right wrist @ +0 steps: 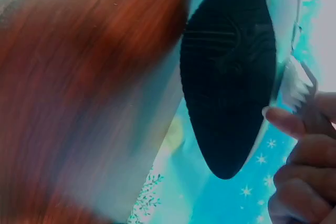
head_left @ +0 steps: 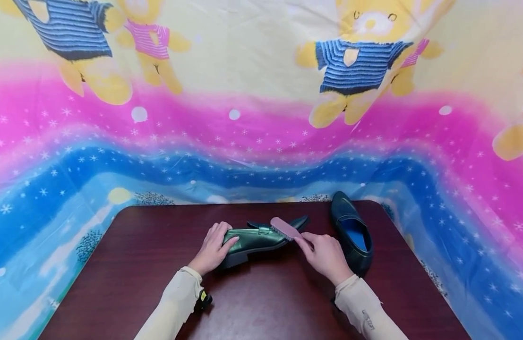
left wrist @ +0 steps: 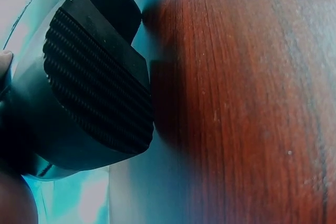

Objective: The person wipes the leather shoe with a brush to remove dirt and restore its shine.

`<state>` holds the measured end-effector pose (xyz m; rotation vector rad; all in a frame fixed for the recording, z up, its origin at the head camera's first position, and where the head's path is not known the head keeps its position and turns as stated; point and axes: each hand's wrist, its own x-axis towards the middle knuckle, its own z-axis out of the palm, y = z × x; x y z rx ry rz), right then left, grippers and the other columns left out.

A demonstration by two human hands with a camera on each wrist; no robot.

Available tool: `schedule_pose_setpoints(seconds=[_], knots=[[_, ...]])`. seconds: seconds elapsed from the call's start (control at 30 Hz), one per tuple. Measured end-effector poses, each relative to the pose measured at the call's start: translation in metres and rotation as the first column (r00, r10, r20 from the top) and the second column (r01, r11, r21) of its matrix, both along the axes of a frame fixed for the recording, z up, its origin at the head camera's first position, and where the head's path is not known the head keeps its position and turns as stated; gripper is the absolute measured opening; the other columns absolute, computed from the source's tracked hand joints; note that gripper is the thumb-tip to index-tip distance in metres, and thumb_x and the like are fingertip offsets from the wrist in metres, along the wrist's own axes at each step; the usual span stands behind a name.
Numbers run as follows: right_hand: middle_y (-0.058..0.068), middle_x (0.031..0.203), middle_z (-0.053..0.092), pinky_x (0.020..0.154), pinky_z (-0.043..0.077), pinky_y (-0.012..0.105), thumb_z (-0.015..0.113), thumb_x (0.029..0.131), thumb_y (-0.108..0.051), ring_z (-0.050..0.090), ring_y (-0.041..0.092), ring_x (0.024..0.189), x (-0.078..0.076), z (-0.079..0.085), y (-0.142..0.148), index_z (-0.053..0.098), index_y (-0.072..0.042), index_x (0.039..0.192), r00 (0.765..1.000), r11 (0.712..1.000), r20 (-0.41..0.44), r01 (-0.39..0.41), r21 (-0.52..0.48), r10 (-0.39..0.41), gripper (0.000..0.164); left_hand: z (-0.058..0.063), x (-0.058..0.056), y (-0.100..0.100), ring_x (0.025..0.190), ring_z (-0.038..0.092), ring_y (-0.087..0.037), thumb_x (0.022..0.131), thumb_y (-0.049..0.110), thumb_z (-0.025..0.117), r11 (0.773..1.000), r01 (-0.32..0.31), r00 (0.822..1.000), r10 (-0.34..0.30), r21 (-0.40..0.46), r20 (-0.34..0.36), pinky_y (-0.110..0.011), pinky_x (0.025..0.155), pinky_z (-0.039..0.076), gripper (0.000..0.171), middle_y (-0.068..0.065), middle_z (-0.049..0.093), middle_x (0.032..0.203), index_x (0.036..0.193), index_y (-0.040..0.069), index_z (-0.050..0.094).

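A dark green loafer (head_left: pixel 248 240) is tilted on its side over the table, toe to the right. My left hand (head_left: pixel 212 246) grips it at the heel end, thumb on the near side. The ridged heel (left wrist: pixel 100 77) fills much of the left wrist view. In my right hand (head_left: pixel 327 257) is a pink-backed shoe brush (head_left: pixel 285 228), its bristles against the loafer's upper near the strap. From the right wrist view, the loafer's black sole (right wrist: pixel 228 82) shows, with the light bristles (right wrist: pixel 295 83) beside it and curled fingers (right wrist: pixel 304 171) around the handle.
A second loafer (head_left: pixel 348 222) with a blue insole stands at the right rear of the dark red-brown table (head_left: pixel 159 283), close to my right hand. Behind the table hangs a printed cloth (head_left: pixel 244 127) with bears and snowflakes.
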<state>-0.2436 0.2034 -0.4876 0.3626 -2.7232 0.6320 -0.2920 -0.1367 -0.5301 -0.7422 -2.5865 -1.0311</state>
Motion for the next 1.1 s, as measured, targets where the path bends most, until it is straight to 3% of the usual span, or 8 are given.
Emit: schedule_pose_setpoints(seconds=[0.27, 0.47, 0.6, 0.77, 0.87, 0.97, 1.1], knots=[[0.001, 0.067, 0.069, 0.052, 0.049, 0.035, 0.073, 0.098, -0.032, 0.053, 0.014, 0.052, -0.009, -0.003, 0.008, 0.080, -0.013, 0.112, 0.986, 0.989, -0.117, 0.125, 0.077, -0.116, 0.025, 0.001, -0.001, 0.002, 0.093, 0.039, -0.011, 0.105, 0.032, 0.062, 1.000, 0.006, 1.000, -0.006, 0.002, 0.006, -0.034, 0.086, 0.036, 0.020, 0.008, 0.046, 0.097, 0.107, 0.015, 0.053], [0.006, 0.061, 0.063, 0.045, 0.041, 0.036, 0.069, 0.100, -0.032, 0.049, 0.020, 0.049, -0.022, 0.004, 0.016, 0.078, -0.008, 0.103, 0.964, 0.962, -0.101, 0.255, 0.097, -0.246, 0.026, 0.000, -0.001, 0.003, 0.093, 0.040, -0.011, 0.104, 0.032, 0.063, 1.000, 0.012, 1.000, -0.012, -0.013, -0.005, -0.035, 0.086, 0.037, 0.020, 0.008, 0.047, 0.097, 0.108, 0.015, 0.054], [0.007, 0.057, 0.058, 0.044, 0.042, 0.038, 0.068, 0.101, -0.032, 0.047, 0.021, 0.048, -0.028, 0.009, 0.016, 0.076, -0.005, 0.098, 0.955, 0.951, -0.084, 0.292, 0.097, -0.285, 0.029, 0.001, -0.001, 0.002, 0.092, 0.040, -0.010, 0.104, 0.031, 0.063, 1.000, 0.012, 1.000, -0.013, -0.014, -0.019, -0.035, 0.086, 0.037, 0.019, 0.008, 0.047, 0.096, 0.108, 0.015, 0.054], [0.002, 0.057, 0.055, 0.047, 0.044, 0.036, 0.067, 0.102, -0.033, 0.047, 0.018, 0.047, -0.020, 0.013, 0.008, 0.072, -0.007, 0.098, 0.975, 0.975, -0.080, 0.211, 0.069, -0.205, 0.026, 0.000, 0.002, 0.001, 0.092, 0.040, -0.010, 0.104, 0.031, 0.064, 1.000, 0.013, 1.000, -0.013, -0.001, -0.028, -0.035, 0.086, 0.037, 0.019, 0.008, 0.048, 0.097, 0.108, 0.015, 0.054], [-0.005, 0.058, 0.054, 0.052, 0.044, 0.033, 0.068, 0.101, -0.034, 0.047, 0.012, 0.049, -0.011, 0.012, 0.001, 0.074, -0.013, 0.104, 0.995, 0.995, -0.014, 0.097, 0.023, -0.097, 0.022, -0.001, 0.002, 0.001, 0.093, 0.040, -0.009, 0.103, 0.031, 0.064, 1.000, 0.012, 0.999, -0.012, -0.001, -0.030, -0.034, 0.086, 0.037, 0.020, 0.008, 0.048, 0.097, 0.109, 0.014, 0.055], [-0.011, 0.059, 0.055, 0.059, 0.046, 0.031, 0.070, 0.100, -0.035, 0.047, 0.008, 0.051, -0.004, 0.011, -0.005, 0.077, -0.018, 0.112, 0.999, 1.000, 0.048, 0.011, -0.005, -0.011, 0.023, -0.002, 0.002, 0.000, 0.093, 0.040, -0.009, 0.104, 0.031, 0.064, 1.000, 0.005, 1.000, -0.005, 0.000, -0.028, -0.034, 0.086, 0.037, 0.020, 0.009, 0.048, 0.098, 0.109, 0.014, 0.055], [-0.014, 0.057, 0.054, 0.058, 0.046, 0.029, 0.073, 0.097, -0.035, 0.045, 0.006, 0.051, -0.001, 0.010, -0.006, 0.079, -0.019, 0.119, 0.999, 1.000, 0.051, -0.006, 0.009, 0.005, 0.028, -0.002, 0.001, -0.001, 0.092, 0.039, -0.009, 0.104, 0.032, 0.063, 1.000, 0.002, 1.000, -0.002, 0.000, -0.018, -0.033, 0.084, 0.036, 0.020, 0.008, 0.047, 0.097, 0.108, 0.015, 0.054]])
